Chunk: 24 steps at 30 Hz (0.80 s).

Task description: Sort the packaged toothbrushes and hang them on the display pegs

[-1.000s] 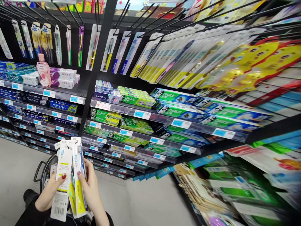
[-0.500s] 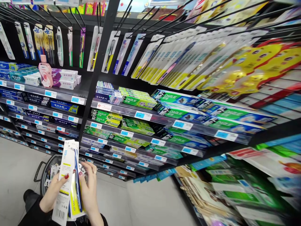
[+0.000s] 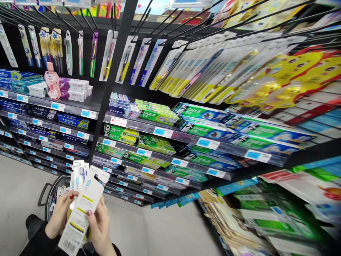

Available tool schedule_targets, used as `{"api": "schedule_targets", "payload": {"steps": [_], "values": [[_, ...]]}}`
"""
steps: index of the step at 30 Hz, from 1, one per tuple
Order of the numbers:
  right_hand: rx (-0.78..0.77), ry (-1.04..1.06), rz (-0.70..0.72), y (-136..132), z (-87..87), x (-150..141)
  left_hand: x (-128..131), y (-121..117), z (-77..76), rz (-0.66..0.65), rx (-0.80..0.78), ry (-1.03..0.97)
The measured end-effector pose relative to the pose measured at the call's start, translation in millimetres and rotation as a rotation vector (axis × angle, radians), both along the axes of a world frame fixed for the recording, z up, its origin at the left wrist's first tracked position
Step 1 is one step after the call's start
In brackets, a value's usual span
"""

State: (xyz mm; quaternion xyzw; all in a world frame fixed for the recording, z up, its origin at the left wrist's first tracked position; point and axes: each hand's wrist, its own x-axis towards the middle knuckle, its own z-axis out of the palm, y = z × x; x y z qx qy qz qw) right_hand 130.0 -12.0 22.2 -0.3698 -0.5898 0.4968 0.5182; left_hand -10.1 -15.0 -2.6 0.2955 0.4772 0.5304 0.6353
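Note:
Low at the left, both my hands hold a small bunch of carded toothbrush packs. My right hand pinches the front pack, a white card with a yellow band and a barcode, tilted to the right. My left hand grips the other packs behind it, their white and blue tops sticking up. Under the hands stands a black shopping basket on the floor, with goods inside.
Black store shelves run from left to right, full of green and blue toothpaste boxes with price tags. Rows of toothbrush packs hang on hooks above. A pink bottle stands on the upper left shelf. Grey floor lies below.
The packs were held together upright; now my right hand has drawn the front pack off and tilted it to the right, while my left hand keeps the others.

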Motion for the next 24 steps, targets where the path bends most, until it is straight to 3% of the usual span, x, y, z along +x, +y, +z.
{"api": "schedule_targets", "payload": {"steps": [5,10,13,16,19,21,24], "values": [[-0.478,0.425,-0.043,5,9.2,15,-14,6,-4.2,0.033,-0.034,0.086],[-0.607,0.552,-0.014,28,10.3,39,-21,4,-5.4,0.043,-0.026,0.130],[-0.581,0.524,0.018,36,10.6,47,-20,2,-2.2,0.021,-0.016,0.159],[-0.404,0.294,-0.149,36,11.8,42,-17,2,2.0,0.000,-0.004,0.252],[-0.210,-0.070,-0.239,28,12.5,22,-11,2,5.4,-0.026,0.030,0.410],[-0.164,-0.254,-0.241,22,12.6,3,-4,1,5.5,0.002,0.067,0.495],[-0.151,-0.351,-0.227,15,11.7,-20,3,-2,2.4,0.083,0.087,0.409]]}}
